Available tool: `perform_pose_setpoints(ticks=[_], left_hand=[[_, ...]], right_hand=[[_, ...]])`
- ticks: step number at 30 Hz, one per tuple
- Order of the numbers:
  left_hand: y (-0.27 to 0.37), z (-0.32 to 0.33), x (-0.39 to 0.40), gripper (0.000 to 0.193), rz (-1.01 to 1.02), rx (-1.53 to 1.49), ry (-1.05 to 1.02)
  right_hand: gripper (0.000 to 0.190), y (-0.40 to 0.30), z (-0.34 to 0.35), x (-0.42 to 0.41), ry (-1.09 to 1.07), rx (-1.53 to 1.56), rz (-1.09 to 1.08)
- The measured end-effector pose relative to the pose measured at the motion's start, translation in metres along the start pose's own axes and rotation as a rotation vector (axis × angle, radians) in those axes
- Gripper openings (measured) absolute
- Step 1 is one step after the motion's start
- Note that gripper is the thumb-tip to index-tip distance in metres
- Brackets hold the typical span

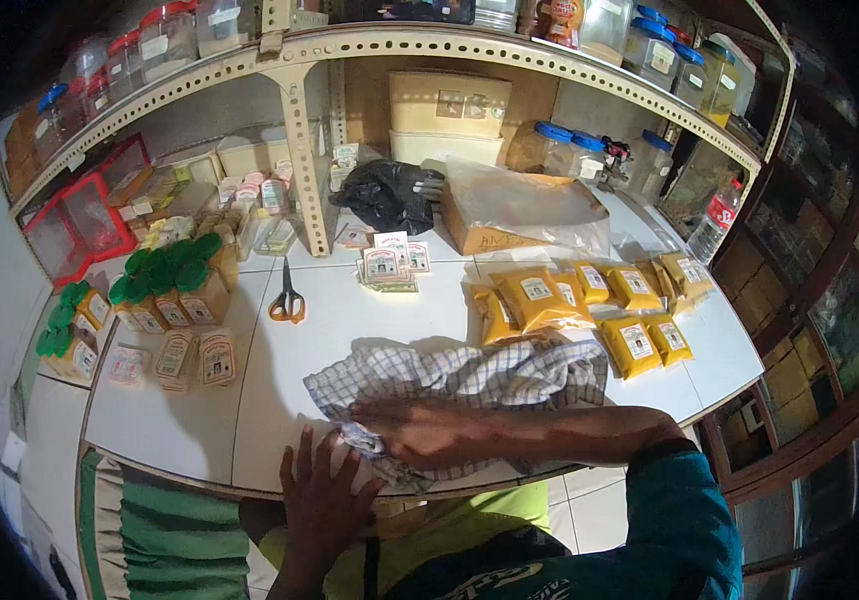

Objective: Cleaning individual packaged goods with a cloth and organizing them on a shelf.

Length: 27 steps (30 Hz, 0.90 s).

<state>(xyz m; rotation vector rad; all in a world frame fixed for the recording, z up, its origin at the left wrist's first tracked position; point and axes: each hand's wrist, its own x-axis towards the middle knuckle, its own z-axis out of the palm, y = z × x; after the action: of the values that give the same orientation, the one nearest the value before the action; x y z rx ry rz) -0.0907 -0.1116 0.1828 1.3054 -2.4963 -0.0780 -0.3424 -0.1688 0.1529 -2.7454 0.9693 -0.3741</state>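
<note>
A checked cloth [467, 371] lies spread and rumpled on the white tiled tabletop [302, 375]. My right hand [392, 429] presses on its near left end, with a bunched fold under the fingers. The right forearm crosses over the near side of the cloth. At the table's front edge my left hand [324, 480] rests flat with the fingers spread, just left of the cloth, holding nothing. Behind the cloth on the right sit several yellow powder packets [530, 296] with labels. A pair of scissors [287, 296] with black and orange handles lies farther back on the left.
Green-topped labelled packs [166, 289] and stacks of labels [215, 358] stand at left. More labels [388, 264], a black plastic bag [384, 196] and a cardboard box [527, 214] are at the back. A metal shelf post [305, 161] rises there. A plastic bottle [714, 225] stands right.
</note>
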Motion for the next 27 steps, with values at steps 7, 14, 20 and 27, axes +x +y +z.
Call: perform_pose_setpoints(ticks=[7,14,20,27], left_hand=[[-0.014,-0.010,0.005,0.049,0.149,0.140,-0.120],[-0.043,-0.036,0.034,0.045,0.307,-0.209,-0.405],[-0.036,-0.062,0.045,0.035,0.535,-0.045,-0.455],[-0.048,-0.057,0.056,0.031,0.753,0.071,-0.252]], right_hand=[[0.062,0.013,-0.038,0.012,-0.384,0.168,0.141],[0.057,-0.014,-0.033,-0.035,0.118,-0.008,0.189],[0.050,-0.008,-0.026,-0.038,0.281,0.011,0.081],[0.049,-0.008,-0.027,-0.038,0.320,-0.013,0.055]])
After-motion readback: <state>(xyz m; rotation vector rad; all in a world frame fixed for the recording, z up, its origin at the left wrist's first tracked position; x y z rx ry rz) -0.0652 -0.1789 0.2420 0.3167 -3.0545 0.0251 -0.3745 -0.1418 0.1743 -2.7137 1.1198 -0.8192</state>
